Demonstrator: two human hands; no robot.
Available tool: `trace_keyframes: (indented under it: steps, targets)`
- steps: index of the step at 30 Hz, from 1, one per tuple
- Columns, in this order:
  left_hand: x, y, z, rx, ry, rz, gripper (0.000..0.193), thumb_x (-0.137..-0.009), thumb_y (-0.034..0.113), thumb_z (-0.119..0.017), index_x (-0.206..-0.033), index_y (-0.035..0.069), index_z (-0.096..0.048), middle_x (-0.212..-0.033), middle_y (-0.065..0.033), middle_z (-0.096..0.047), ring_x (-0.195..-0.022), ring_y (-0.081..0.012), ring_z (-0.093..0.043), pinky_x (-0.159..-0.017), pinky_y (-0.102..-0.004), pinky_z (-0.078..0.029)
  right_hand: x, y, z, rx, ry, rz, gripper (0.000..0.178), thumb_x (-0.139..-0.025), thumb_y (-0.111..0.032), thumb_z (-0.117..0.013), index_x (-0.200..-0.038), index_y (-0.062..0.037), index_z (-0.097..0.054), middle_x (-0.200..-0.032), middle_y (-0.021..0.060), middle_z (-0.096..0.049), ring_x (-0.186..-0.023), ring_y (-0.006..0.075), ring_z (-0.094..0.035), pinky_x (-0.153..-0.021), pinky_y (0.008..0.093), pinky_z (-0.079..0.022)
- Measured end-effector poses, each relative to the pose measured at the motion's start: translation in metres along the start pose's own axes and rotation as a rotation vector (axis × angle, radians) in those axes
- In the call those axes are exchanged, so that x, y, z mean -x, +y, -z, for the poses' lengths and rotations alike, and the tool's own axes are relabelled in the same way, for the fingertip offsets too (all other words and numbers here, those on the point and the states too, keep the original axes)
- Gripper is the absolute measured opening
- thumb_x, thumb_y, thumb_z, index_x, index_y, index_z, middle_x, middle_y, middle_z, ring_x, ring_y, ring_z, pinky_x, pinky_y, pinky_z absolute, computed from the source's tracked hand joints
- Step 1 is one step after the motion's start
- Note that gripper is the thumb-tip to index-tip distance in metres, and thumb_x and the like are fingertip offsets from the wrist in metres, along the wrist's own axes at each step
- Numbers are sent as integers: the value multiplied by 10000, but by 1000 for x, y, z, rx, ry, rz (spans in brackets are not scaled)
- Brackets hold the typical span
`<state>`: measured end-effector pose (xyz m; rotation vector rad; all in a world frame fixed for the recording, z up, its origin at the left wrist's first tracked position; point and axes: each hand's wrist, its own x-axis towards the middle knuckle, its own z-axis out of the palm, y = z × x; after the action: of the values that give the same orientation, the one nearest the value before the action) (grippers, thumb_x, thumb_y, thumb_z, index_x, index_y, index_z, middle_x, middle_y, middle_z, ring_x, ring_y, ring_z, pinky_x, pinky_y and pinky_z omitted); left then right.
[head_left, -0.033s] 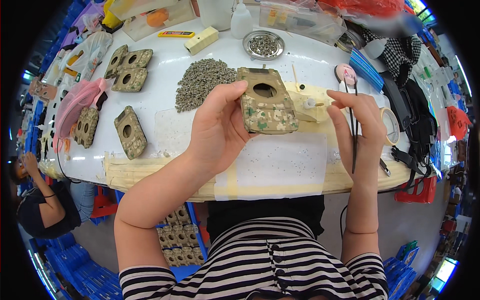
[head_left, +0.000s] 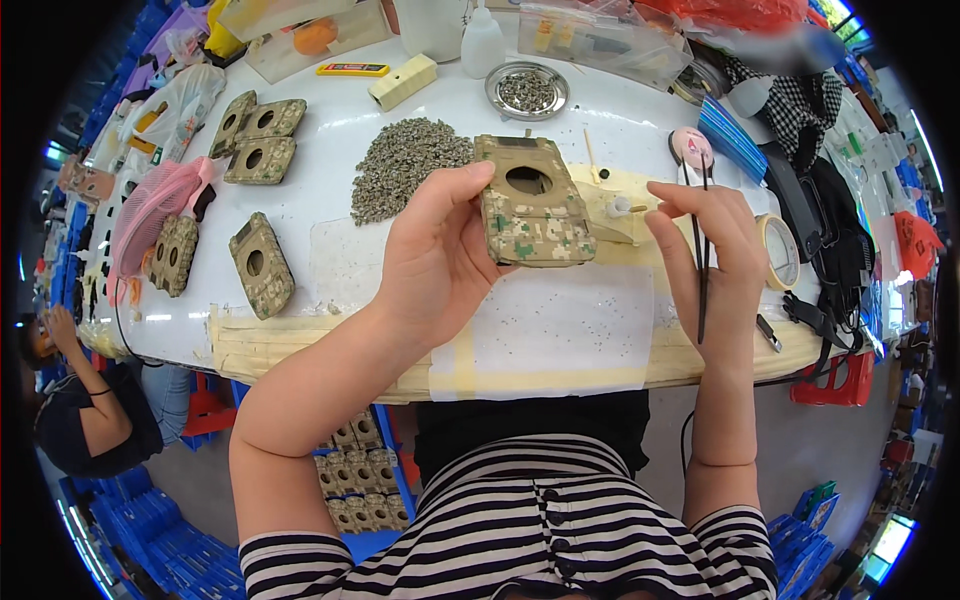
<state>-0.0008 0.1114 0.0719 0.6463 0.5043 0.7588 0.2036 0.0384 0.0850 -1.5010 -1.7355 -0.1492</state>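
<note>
In the head view, the right hand [head_left: 725, 240] has moved slightly to the left with its tweezers [head_left: 703, 270], and the two prongs stand a little closer to each other; the left hand [head_left: 440, 240] and the hull [head_left: 545, 222] stay in the same place. The hull is above the table [head_left: 345, 275], in the left hand, with its round hole showing. Its long axis goes away from the person, with a small slant: the end with the dark grille points to the far side and a bit left. The left thumb presses on the left edge of the hull, and the other fingers go under it, mostly hidden. The right thumb and forefinger are a little apart; the tweezers lie in this hand, prongs pointing away. How the other right fingers grip, I cannot tell.

The metal dish [head_left: 497, 101] has small grey parts inside. The white cup [head_left: 620, 206] has a stick in it. One clear box [head_left: 280, 64] contains an orange thing [head_left: 316, 36]. Below the table, the blue crate [head_left: 372, 545] keeps more hulls in rows.
</note>
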Motion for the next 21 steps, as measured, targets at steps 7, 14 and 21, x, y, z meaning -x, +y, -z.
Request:
trace_keyframes:
  steps: [7, 14, 21]
  targets:
    - [-1, 1, 0, 2, -6, 1, 550, -902, 314, -364, -1299, -63, -411, -1264, -221, -511, -1162, -325, -523, -939, -385, -454, -1, -2, -2, -3, 22, -5, 119, -721, -19, -719, -822, -22, -655, -697, 61, -577, -649, 191, -520, -601, 284, -414]
    - [-1, 0, 1, -1, -25, 22, 551, -900, 326, -369, -1299, -51, -417, -1259, -213, -517, -1152, -314, -531, -928, -383, -463, -7, -25, 13, -302, 163, 49, 105, -789, -6, -674, -888, -1, -640, -776, 60, -625, -685, 140, -552, -648, 229, -422]
    - [1, -1, 1, 18, -35, 15, 498, -899, 332, -383, -1244, -15, -478, -1174, -155, -578, -1056, -235, -581, -891, -377, -478, -14, -36, -5, -616, -30, -39, 135, -942, -120, -497, -924, 8, -534, -825, 97, -619, -781, 166, -648, -774, 285, -502]
